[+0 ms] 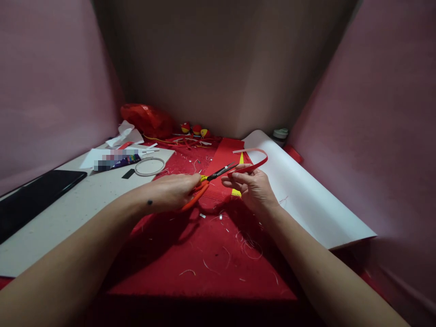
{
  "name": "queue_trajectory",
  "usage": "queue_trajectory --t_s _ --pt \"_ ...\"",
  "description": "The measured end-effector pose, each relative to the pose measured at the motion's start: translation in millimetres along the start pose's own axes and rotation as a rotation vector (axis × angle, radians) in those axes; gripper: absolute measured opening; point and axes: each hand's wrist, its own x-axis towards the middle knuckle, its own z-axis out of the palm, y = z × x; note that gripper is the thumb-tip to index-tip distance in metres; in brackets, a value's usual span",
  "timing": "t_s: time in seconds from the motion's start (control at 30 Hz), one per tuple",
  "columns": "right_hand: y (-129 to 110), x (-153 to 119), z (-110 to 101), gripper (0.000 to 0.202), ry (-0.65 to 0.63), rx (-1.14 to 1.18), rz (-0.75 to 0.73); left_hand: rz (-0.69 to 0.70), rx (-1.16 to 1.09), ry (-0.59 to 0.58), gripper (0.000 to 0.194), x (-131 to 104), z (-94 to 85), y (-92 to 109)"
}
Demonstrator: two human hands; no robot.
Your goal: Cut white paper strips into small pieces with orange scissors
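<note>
My left hand (182, 188) is wrapped round the orange and yellow handles of a pair of scissors (215, 174), whose dark blades point to the right. Between finger and thumb, my right hand (254, 185) pinches a thin red strip (262, 160), which curls up and back to the left in a loop with a pale end. The scissor tips are beside the strip's held end; whether they touch it I cannot tell. Under the hands lie red ribbed sheets (223, 156) with a yellow piece (236, 192) partly showing.
A pale board (102, 200) at left bears a black flat device (37, 195), a ring (150, 166) and a dark tube (127, 160). White sheet (306, 204) lies at right. Behind are a red bag (146, 119) and small red-yellow figures (196, 130). Thread scraps litter the red cloth (204, 272).
</note>
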Motion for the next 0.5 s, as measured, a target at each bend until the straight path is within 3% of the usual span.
queue_trajectory --t_s 0.17,0.5 --pt "-1 -1 1 0.027 0.023 -0.006 -0.027 -0.047 0.018 0.003 0.024 0 4.3 -1" --pt "-5 -2 5 0.029 0.029 -0.003 -0.025 -0.005 0.04 0.086 0.035 3 14.6 -7"
